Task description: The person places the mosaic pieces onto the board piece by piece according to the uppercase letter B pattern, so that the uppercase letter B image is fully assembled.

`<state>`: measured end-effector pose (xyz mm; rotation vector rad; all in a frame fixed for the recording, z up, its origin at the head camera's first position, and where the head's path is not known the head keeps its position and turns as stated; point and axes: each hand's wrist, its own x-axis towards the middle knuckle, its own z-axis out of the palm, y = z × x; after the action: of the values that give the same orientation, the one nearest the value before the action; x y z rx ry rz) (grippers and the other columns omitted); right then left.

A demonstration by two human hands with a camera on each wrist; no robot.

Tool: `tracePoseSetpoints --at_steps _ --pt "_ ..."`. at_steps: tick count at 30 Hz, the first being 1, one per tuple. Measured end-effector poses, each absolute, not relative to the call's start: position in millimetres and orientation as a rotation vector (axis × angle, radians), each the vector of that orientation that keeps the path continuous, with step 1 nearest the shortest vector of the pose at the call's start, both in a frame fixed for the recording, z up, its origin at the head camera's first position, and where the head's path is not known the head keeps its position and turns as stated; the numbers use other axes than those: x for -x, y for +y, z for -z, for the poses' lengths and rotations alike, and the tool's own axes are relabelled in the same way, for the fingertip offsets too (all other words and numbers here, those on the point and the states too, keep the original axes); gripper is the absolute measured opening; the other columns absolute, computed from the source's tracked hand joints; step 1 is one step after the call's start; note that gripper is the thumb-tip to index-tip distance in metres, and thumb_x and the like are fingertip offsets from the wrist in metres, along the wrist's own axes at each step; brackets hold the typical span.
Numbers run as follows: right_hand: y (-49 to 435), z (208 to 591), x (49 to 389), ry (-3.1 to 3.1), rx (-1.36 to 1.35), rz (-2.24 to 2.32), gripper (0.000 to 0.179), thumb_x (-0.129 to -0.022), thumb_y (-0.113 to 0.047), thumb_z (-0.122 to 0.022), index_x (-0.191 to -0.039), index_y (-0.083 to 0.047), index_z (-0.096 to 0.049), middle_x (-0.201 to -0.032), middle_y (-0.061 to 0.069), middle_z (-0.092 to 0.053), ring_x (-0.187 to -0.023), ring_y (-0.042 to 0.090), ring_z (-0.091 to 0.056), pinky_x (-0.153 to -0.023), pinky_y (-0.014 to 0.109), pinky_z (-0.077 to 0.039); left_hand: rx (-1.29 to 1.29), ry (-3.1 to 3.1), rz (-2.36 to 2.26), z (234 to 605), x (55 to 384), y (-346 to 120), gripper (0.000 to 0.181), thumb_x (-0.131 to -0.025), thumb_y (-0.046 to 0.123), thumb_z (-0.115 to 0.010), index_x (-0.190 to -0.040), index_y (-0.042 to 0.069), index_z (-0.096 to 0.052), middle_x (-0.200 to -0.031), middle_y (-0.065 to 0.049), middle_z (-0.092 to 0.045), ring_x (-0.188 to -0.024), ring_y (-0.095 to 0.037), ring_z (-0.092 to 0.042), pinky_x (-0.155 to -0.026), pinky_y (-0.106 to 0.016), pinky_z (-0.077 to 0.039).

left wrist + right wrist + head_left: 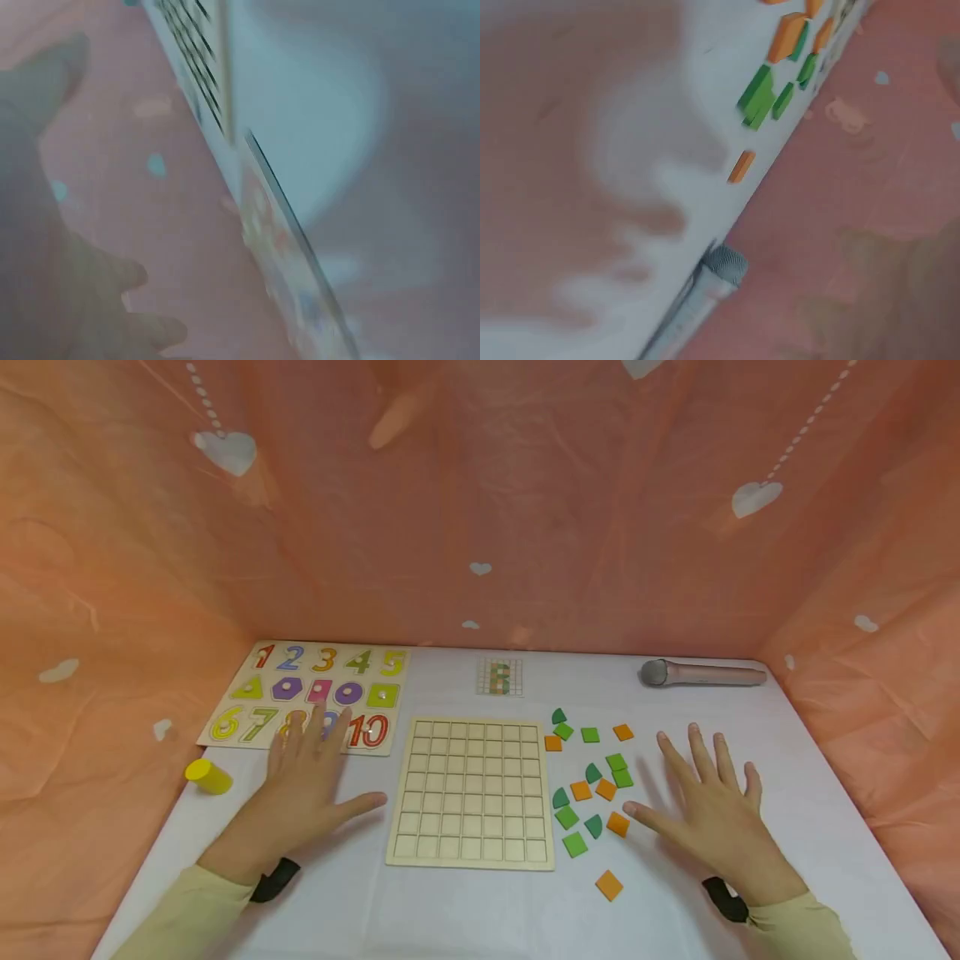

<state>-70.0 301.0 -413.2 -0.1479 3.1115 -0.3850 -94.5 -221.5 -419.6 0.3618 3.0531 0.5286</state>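
My left hand (303, 785) is spread with straight fingers, holding nothing, and its fingertips overlap the lower row of the number puzzle board (273, 712) in the head view. Fingers spread, my right hand (716, 814) is likewise bare, just right of several loose tiles. Between the hands lies a wooden grid board (474, 793) with bare squares. The loose pieces beside it include orange square tiles (609, 886), light green square tiles (575, 845) and dark green quarter-round tiles (593, 826). In the right wrist view, green tiles (758, 97) appear on the table away from the blurred fingers.
A small pattern card (500, 677) with a coloured grid lies behind the grid board. At the back right is a pink microphone (705, 674). A yellow cylinder (208, 777) stands left of my left hand. Orange cloth (480, 510) with hearts surrounds the white table (465, 914).
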Motion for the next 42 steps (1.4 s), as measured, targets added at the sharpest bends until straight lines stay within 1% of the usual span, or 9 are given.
tracePoseSetpoints --at_steps 5,9,15,19,22,24,27,31,42 --pt "287.4 418.0 94.6 3.048 0.265 0.611 0.105 -0.093 -0.065 -0.075 -0.173 -0.017 -0.026 -0.181 0.023 -0.01 -0.165 0.056 -0.009 -0.118 0.086 -0.013 -0.471 3.022 -0.609 430.0 105.3 -186.4 0.118 -0.095 0.072 -0.068 -0.173 0.005 -0.011 -0.182 -0.022 -0.005 -0.168 -0.047 -0.013 -0.132 -0.066 -0.019" --pt "280.3 422.8 111.9 3.022 0.317 0.674 0.096 -0.096 -0.052 -0.078 -0.171 -0.013 -0.031 -0.18 0.022 -0.018 -0.162 0.055 -0.02 -0.119 0.085 -0.022 -0.511 2.995 -0.705 432.8 111.0 -162.3 0.106 -0.099 0.059 -0.071 -0.172 0.002 -0.019 -0.18 -0.023 -0.018 -0.165 -0.044 -0.027 -0.13 -0.062 -0.031" --pt "281.5 419.0 136.1 2.962 0.291 0.719 0.073 -0.103 -0.027 -0.072 -0.166 -0.009 -0.039 -0.177 0.023 -0.027 -0.159 0.053 -0.031 -0.124 0.074 -0.03 -0.42 2.997 -0.826 427.9 116.5 -146.3 0.079 -0.102 0.041 -0.072 -0.159 -0.005 -0.045 -0.15 -0.027 -0.057 -0.133 -0.042 -0.063 -0.114 -0.059 -0.051" --pt "287.7 416.7 150.5 2.944 0.28 0.704 0.061 -0.105 -0.019 -0.064 -0.162 -0.007 -0.046 -0.172 0.023 -0.038 -0.157 0.05 -0.036 -0.125 0.071 -0.031 -0.329 3.027 -0.841 424.9 119.3 -143.5 0.049 -0.101 0.032 -0.07 -0.134 -0.005 -0.067 -0.114 -0.019 -0.07 -0.106 -0.032 -0.068 -0.095 -0.052 -0.058" --pt "292.8 416.1 156.9 2.927 0.259 0.705 0.054 -0.106 -0.016 -0.058 -0.159 -0.007 -0.051 -0.165 0.021 -0.048 -0.153 0.048 -0.043 -0.124 0.07 -0.034 -0.283 3.019 -0.83 424.9 121.7 -142.7 0.025 -0.1 0.027 -0.071 -0.101 0.002 -0.069 -0.087 -0.01 -0.063 -0.084 -0.024 -0.06 -0.073 -0.04 -0.051" --pt "295.5 417.1 159.5 2.929 0.253 0.706 0.051 -0.105 -0.014 -0.057 -0.155 -0.004 -0.055 -0.157 0.022 -0.054 -0.147 0.047 -0.049 -0.121 0.07 -0.038 -0.261 2.987 -0.847 425.8 122.6 -142.3 0.023 -0.099 0.024 -0.071 -0.089 0.006 -0.063 -0.078 -0.005 -0.055 -0.076 -0.021 -0.052 -0.066 -0.035 -0.042" --pt "297.8 420.9 161.1 2.94 0.247 0.708 0.045 -0.104 -0.01 -0.058 -0.148 -0.002 -0.062 -0.148 0.023 -0.061 -0.139 0.047 -0.056 -0.117 0.069 -0.043 -0.201 2.918 -0.908 429.3 120.8 -142.6 0.021 -0.098 0.022 -0.073 -0.104 0.002 -0.071 -0.078 -0.002 -0.055 -0.074 -0.018 -0.052 -0.066 -0.032 -0.04" --pt "299.4 428.1 160.9 2.956 0.23 0.723 0.039 -0.103 -0.008 -0.06 -0.141 -0.003 -0.067 -0.142 0.022 -0.064 -0.135 0.046 -0.058 -0.116 0.068 -0.044 -0.074 2.832 -1.014 435.0 114.7 -144.6 0.049 -0.096 0.019 -0.076 -0.139 -0.002 -0.067 -0.083 -0.001 -0.063 -0.076 -0.015 -0.056 -0.071 -0.032 -0.045" --pt "290.8 433.5 167.8 2.99 0.281 0.74 0.035 -0.1 0.0 -0.064 -0.134 0.0 -0.072 -0.131 0.021 -0.067 -0.126 0.043 -0.061 -0.114 0.064 -0.048 0.089 2.763 -1.127 444.8 108.4 -157.7 0.05 -0.094 0.019 -0.076 -0.143 0.009 -0.067 -0.086 0.0 -0.072 -0.075 -0.013 -0.061 -0.072 -0.03 -0.046"
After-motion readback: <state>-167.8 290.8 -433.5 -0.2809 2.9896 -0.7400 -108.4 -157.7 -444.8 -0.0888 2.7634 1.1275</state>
